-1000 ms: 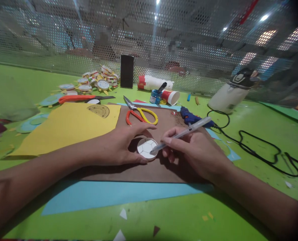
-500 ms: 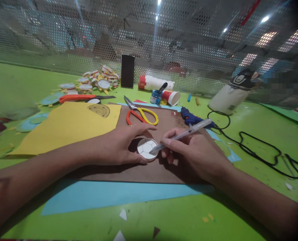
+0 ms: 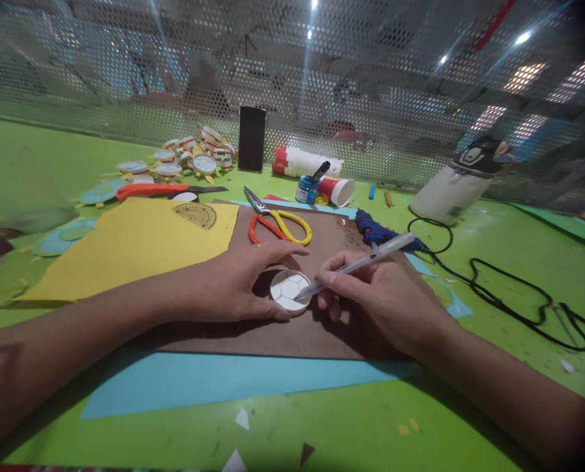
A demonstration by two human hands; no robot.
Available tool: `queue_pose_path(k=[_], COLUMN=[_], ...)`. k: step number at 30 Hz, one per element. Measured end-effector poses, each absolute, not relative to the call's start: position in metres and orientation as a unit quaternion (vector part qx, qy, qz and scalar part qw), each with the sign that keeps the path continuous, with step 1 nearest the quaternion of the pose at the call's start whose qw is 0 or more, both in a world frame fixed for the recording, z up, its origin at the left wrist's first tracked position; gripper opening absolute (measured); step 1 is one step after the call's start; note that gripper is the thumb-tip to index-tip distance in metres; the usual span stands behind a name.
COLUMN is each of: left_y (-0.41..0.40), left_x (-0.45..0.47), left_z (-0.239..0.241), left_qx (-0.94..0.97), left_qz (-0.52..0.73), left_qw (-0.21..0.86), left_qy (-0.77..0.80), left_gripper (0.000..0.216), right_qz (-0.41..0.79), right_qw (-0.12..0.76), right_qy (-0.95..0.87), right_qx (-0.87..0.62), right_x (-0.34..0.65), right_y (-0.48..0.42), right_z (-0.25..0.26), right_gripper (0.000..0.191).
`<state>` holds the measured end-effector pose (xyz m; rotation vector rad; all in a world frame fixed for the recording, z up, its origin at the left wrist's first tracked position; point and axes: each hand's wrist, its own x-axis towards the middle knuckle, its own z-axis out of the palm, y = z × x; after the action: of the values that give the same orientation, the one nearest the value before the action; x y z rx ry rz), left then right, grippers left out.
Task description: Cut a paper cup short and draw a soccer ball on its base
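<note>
A small white disc (image 3: 286, 286) with dark lines drawn like honeycomb cells lies on a brown sheet (image 3: 273, 341). My left hand (image 3: 246, 278) curls round its left side, with the thumb at the near edge and the fingers at the far edge, holding it. My right hand (image 3: 366, 288) is closed on a clear-barrelled pen (image 3: 371, 255), whose tip meets the disc's face near its right side. Beyond my left hand lie scissors (image 3: 275, 219) with one red and one yellow handle. A blue glue gun (image 3: 381, 233) rests past my right hand.
Yellow paper (image 3: 145, 246) carries a protractor (image 3: 195, 214). Orange-handled scissors (image 3: 149, 190), a pile of decorated discs (image 3: 189, 157), a phone (image 3: 252, 139), an ink bottle (image 3: 306, 190), paper cups (image 3: 339, 191) and a pale bottle (image 3: 452, 187) stand or lie behind. A black cable (image 3: 509, 301) loops at right.
Both hands keep almost the same pose on the disc and pen. The view has shifted very slightly; nothing was taken up or let go.
</note>
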<state>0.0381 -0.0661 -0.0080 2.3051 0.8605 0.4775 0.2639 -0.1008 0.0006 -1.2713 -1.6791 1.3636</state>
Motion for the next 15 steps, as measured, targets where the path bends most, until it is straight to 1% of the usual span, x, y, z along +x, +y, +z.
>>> queue_pose_path(k=[8, 15], left_y=[-0.0667, -0.0669], left_x=[0.0385, 0.0377], left_z=[-0.0056, -0.0067], left_qx=[0.875, 0.873], left_qz=[0.164, 0.166], left_qw=[0.318, 0.32], left_qy=[0.327, 0.329], left_gripper=[0.072, 0.072], right_qz=[0.51, 0.521], right_qw=[0.312, 0.336], right_qy=[-0.641, -0.625], right_qx=[-0.481, -0.475], right_x=[0.2627, 0.2628], right_y=[-0.1012, -0.1009], right_z=[0.0024, -0.0002], right_gripper=[0.021, 0.023])
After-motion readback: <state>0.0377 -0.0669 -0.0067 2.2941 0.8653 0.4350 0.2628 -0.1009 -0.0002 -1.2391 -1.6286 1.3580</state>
